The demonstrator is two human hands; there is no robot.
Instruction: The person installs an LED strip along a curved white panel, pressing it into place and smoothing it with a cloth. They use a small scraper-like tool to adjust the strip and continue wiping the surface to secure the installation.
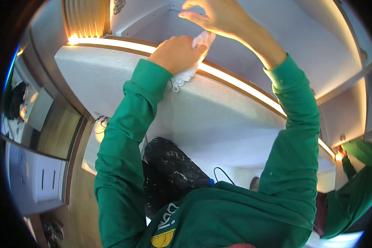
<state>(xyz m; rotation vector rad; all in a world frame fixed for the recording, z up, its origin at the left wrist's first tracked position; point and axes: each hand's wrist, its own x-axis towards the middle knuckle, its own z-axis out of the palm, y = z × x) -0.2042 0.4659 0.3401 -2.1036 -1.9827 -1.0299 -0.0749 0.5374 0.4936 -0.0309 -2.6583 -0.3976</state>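
Note:
My left hand is closed around a white cloth, which bunches up past the thumb and hangs down below the fist. This hand is at a glowing light strip that runs along the top edge of a pale grey, fabric-like panel. Just beyond the cloth, my right hand is raised over a white cabinet interior. Its fingers are apart and hold nothing that I can see; some fingertips are cut off by the upper edge of the picture.
Ribbed, lit trim stands at the strip's left end. White cabinet walls with metal hinges rise on the right. A person in green, possibly a reflection, shows at the far right. On the left are a wooden floor and white drawers.

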